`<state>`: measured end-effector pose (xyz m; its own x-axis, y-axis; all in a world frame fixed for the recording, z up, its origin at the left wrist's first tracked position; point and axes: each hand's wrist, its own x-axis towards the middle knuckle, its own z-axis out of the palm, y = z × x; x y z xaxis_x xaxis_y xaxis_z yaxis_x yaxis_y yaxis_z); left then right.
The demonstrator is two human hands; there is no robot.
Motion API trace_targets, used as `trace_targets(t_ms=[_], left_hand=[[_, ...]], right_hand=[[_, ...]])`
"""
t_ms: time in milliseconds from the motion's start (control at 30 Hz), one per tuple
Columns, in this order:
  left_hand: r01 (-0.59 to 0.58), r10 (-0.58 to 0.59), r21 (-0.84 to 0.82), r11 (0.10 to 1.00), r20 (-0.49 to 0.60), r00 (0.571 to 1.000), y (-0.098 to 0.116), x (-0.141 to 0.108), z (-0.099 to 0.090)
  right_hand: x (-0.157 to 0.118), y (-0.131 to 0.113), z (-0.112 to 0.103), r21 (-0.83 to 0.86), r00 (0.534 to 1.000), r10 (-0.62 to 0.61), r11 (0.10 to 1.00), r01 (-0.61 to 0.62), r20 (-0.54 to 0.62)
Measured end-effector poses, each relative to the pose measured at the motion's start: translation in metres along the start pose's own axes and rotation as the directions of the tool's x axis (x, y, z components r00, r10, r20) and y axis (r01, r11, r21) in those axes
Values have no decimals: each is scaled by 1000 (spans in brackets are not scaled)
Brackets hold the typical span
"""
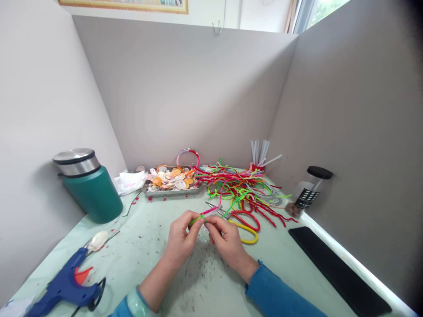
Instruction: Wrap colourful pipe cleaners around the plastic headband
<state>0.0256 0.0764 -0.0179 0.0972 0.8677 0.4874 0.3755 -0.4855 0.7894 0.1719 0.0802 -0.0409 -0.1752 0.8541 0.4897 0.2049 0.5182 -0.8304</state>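
Over the middle of the table, my left hand (183,233) pinches a thin band wrapped in green and pink pipe cleaner (209,211). Close beside it, my right hand (228,240) has thumb and fingers pressed together at the band's green part, gripping a green pipe cleaner. A loose green length (237,200) rises behind the right fingers, and a pink strand stands up from the band. The fingertips partly cover the band. Just beyond the right hand lie scissors with red handles (254,225) and a yellow handle loop (254,238).
A pile of coloured pipe cleaners (231,178) lies behind my hands, beside a metal tray (175,192) of shell-like pieces. A green flask (95,198) and a blue glue gun (66,277) stand left. Right are a jar (309,191), glue sticks (259,152) and a black strip (333,268).
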Motion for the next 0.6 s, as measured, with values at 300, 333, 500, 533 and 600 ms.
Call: trace_targets(t_ms=[300,333,500,533,600], left_hand=[[-30,35,100,995,-57,998,-7,5,-1],[-28,32,96,995,-43,999,-7,5,-1],[-9,17,110,994,-69,997,-9,5,-1],[4,6,111,994,-93,996,-10,5,-1],[36,-22,96,995,-135,991,-12,5,-2]], right_hand=[[-3,5,1,-233,996,-92,968,94,21],[-3,7,1,-258,995,-100,961,100,14],[-5,9,1,-315,992,-125,942,113,-18],[-5,8,1,-308,991,-131,944,121,-14],[-6,6,1,-290,989,-143,946,144,25]])
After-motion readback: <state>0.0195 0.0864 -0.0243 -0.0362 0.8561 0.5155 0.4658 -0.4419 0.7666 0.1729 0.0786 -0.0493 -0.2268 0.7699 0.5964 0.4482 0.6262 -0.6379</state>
